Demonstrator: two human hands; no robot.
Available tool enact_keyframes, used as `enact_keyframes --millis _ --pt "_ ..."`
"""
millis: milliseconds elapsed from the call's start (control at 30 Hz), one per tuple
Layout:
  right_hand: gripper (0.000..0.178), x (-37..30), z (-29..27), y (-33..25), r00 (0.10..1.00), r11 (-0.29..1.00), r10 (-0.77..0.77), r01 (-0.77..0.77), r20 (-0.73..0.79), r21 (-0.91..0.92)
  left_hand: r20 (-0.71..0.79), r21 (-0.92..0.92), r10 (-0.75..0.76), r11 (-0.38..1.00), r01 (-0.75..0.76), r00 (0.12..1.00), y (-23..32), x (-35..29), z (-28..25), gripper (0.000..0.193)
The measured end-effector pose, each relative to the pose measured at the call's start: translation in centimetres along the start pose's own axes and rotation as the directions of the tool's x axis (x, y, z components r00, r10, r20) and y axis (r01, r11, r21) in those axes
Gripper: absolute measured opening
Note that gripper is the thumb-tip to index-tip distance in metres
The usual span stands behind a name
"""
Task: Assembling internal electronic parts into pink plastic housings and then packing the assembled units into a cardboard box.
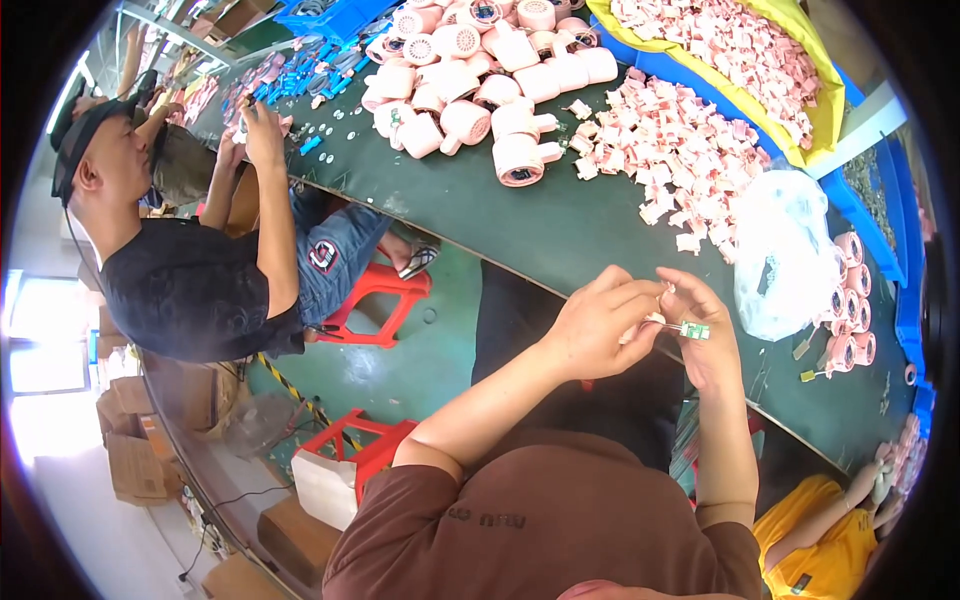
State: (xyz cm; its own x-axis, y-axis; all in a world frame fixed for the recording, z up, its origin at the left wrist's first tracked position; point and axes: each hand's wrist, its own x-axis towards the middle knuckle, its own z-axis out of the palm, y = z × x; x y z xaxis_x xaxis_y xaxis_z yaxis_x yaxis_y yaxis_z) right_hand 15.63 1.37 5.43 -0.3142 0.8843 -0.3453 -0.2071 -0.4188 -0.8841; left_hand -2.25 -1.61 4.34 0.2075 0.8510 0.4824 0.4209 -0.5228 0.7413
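Brown short-sleeved T-shirt fabric [580, 520] covers the person's torso, nearest the camera. Beyond it, the left hand [603, 322] pinches a small pale-pink plastic piece [655, 318] between thumb and fingers. Thin wires lead from there to a small rectangular green circuit board [695, 330], which lies before the right palm. The right hand [712, 335] has its fingers half curled; whether they grip anything cannot be told. Both hands are at the edge of a dark-green worktable [420, 200], near a crumpled translucent plastic bag [782, 255] and heaped pale-pink plastic clips [665, 150].
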Motion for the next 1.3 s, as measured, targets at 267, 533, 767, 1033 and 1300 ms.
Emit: enact_keyframes --millis 267,533,767,1033,1300 --pt "0.033 0.5 -0.6 1.4 0.961 0.972 -0.232 0.234 -0.151 -0.001 -0.064 -0.279 -0.176 0.948 0.151 0.982 -1.5 -0.7 1.4 0.015" --pt "0.031 -1.4 1.3 1.5 0.956 0.952 -0.291 0.292 0.023 -0.089 -0.271 0.087 -0.195 0.970 0.226 0.943 -1.8 -0.1 1.6 0.015" --pt "0.028 -0.7 1.5 2.6 0.943 0.934 -0.332 0.330 0.008 -0.135 -0.163 0.182 -0.156 0.966 0.185 0.974 -1.0 0.2 1.9 0.018" --pt "0.030 -0.7 2.6 4.2 0.889 0.886 -0.452 0.437 -0.077 -0.155 -0.150 0.205 -0.101 0.970 0.131 0.984 -1.2 -0.4 1.9 0.022" --pt "0.030 -0.8 4.2 5.3 0.748 0.744 -0.641 0.549 -0.174 -0.382 -0.201 0.222 -0.040 0.971 0.086 0.979 -1.3 -0.6 2.5 0.022"
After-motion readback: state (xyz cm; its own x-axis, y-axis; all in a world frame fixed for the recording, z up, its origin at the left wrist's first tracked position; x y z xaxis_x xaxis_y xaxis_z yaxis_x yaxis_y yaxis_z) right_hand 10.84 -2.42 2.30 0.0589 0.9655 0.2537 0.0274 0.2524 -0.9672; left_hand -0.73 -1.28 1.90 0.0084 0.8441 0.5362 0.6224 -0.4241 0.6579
